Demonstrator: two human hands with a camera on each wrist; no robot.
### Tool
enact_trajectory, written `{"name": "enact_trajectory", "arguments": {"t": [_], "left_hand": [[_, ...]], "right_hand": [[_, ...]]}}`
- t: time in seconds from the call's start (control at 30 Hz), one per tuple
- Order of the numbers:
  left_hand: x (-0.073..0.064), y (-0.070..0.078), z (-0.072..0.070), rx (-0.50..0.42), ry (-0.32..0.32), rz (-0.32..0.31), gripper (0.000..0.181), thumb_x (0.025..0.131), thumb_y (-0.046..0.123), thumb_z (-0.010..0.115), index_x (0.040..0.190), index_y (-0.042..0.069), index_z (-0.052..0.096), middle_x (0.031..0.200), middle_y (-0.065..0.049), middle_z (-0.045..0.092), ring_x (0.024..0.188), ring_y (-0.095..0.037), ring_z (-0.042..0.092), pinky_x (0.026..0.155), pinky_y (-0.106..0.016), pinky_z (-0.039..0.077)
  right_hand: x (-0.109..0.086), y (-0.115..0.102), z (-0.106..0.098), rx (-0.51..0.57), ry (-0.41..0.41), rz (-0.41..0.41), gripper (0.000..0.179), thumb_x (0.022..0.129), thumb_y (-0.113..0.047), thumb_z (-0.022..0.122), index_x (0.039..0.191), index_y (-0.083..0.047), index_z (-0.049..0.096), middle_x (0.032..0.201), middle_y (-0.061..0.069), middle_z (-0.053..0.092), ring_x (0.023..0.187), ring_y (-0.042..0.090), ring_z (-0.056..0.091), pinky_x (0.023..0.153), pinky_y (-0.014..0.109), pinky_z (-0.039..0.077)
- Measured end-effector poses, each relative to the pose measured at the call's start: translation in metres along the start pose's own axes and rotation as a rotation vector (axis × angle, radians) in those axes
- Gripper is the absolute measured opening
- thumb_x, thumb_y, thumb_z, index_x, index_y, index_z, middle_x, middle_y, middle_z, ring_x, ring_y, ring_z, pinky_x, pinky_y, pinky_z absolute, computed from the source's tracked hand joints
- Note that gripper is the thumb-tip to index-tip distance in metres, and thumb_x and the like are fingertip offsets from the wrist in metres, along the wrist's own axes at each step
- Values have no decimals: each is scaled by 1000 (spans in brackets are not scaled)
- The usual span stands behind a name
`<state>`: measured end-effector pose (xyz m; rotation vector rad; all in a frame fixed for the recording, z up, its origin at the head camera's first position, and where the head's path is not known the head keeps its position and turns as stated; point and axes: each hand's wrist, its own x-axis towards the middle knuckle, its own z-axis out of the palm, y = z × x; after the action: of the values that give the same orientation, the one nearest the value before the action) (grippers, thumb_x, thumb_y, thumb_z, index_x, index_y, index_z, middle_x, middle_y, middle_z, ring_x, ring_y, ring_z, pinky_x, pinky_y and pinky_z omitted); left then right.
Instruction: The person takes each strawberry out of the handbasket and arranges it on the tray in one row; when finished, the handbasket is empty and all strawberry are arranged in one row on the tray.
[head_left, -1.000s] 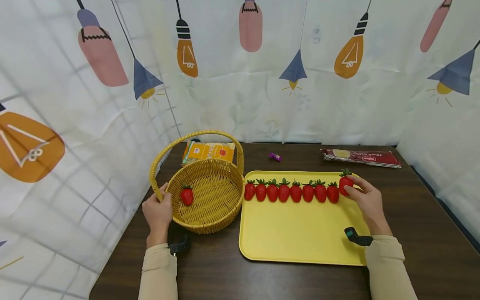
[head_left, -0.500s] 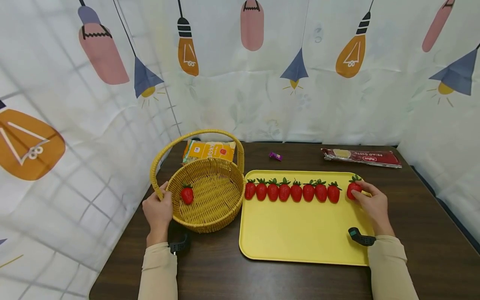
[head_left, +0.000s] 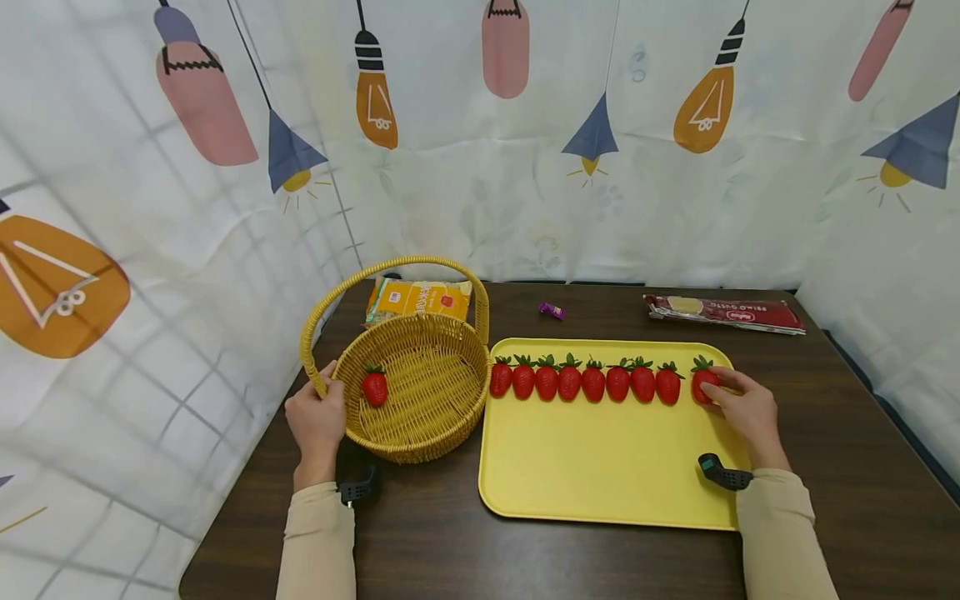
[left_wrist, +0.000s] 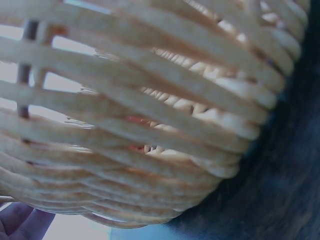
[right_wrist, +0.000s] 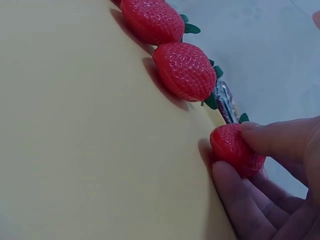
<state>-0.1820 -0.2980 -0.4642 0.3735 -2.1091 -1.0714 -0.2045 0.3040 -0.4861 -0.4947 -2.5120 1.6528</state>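
My left hand (head_left: 317, 418) grips the handle (head_left: 393, 265) of a yellow woven basket (head_left: 420, 450), where the handle meets the left rim. One strawberry (head_left: 374, 387) lies inside the basket, toward its left side. With thumb and fingers my right hand (head_left: 748, 415) pinches another strawberry (head_left: 703, 386) at the right end of the yellow tray (head_left: 600, 467). Its leafy top points away from me. A row of several strawberries (head_left: 569, 382) lies along the tray's far part, with a small gap before the pinched one. The left wrist view is filled by the basket's weave (left_wrist: 125, 110).
Behind the basket lies an orange snack packet (head_left: 423, 298). A small purple-wrapped candy (head_left: 552, 311) sits beyond the tray, and a long red packet (head_left: 727, 313) is at the back right. Patterned white curtains (head_left: 585, 225) border the dark wooden table (head_left: 427, 533).
My right hand has moved right with the strawberry, from close beside the row to a spot with a gap, and lowered it slightly. My left hand stays on the basket handle.
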Motion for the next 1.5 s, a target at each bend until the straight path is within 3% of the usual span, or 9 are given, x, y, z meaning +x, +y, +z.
{"name": "enact_trajectory", "arguments": {"t": [0.27, 0.47, 0.63, 0.73, 0.93, 1.03, 1.17, 1.33, 1.5], "left_hand": [[0, -1, 0, 6, -6, -8, 30, 88, 6, 56, 59, 1, 60, 112, -3, 72, 37, -7, 19, 38, -22, 18], [1, 0, 0, 7, -2, -1, 33, 87, 5, 56, 55, 8, 50, 112, -2, 72, 38, -6, 19, 39, -22, 18], [1, 0, 0, -1, -1, 4, 33, 87, 5, 56, 54, 9, 50, 112, -3, 72, 39, -7, 19, 39, -22, 19], [1, -1, 0, 1, -4, 2, 32, 87, 5, 56, 55, 6, 53, 112, -3, 72, 38, -6, 20, 39, -22, 19], [1, -2, 0, 1, -8, 3, 31, 87, 5, 55, 56, 2, 56, 112, -5, 72, 36, -5, 18, 38, -22, 18], [2, -1, 0, 3, -9, 4, 28, 88, 6, 55, 62, -2, 64, 111, -5, 73, 36, -4, 18, 38, -22, 18], [2, 0, 0, 4, -9, 4, 26, 89, 6, 55, 70, -4, 70, 110, -6, 73, 36, -2, 19, 38, -23, 19], [1, 1, 0, -3, -5, 0, 29, 88, 5, 55, 60, -2, 62, 111, -6, 72, 35, -2, 18, 38, -23, 19], [1, 1, -1, -13, -12, -13, 29, 88, 6, 55, 60, 0, 61, 112, -5, 72, 35, -3, 18, 38, -22, 19]], "right_hand": [[0, 0, 1, -47, -14, -17, 53, 96, -30, 60, 140, -2, 51, 136, 24, 50, 83, 0, 53, 69, 17, 53], [0, -2, 0, -79, -66, -33, 53, 98, -28, 57, 142, 0, 48, 138, 27, 47, 80, -3, 54, 70, 15, 52], [1, -1, -1, -106, -102, -56, 53, 99, -29, 56, 143, -1, 47, 138, 29, 47, 85, 4, 56, 70, 15, 51], [1, 0, -1, -111, -118, -60, 53, 99, -30, 55, 144, -2, 46, 140, 28, 46, 89, 8, 55, 71, 14, 51], [1, 0, -1, -94, -128, -57, 53, 99, -31, 54, 143, -2, 46, 141, 27, 46, 87, 2, 54, 72, 14, 51], [0, 0, 0, -89, -126, -53, 54, 100, -31, 54, 144, -1, 46, 141, 27, 46, 89, 4, 54, 72, 14, 51], [0, -2, 0, -65, -110, -41, 54, 100, -30, 52, 144, 0, 44, 140, 27, 46, 87, 8, 56, 72, 16, 52], [-2, -4, -1, -32, -23, -29, 51, 100, -30, 52, 141, 0, 47, 130, 19, 51, 77, 5, 59, 67, 21, 54], [-5, -12, -1, -27, 70, -105, 47, 99, -29, 54, 135, 1, 54, 119, 2, 58, 83, 7, 57, 66, 21, 55]]}}
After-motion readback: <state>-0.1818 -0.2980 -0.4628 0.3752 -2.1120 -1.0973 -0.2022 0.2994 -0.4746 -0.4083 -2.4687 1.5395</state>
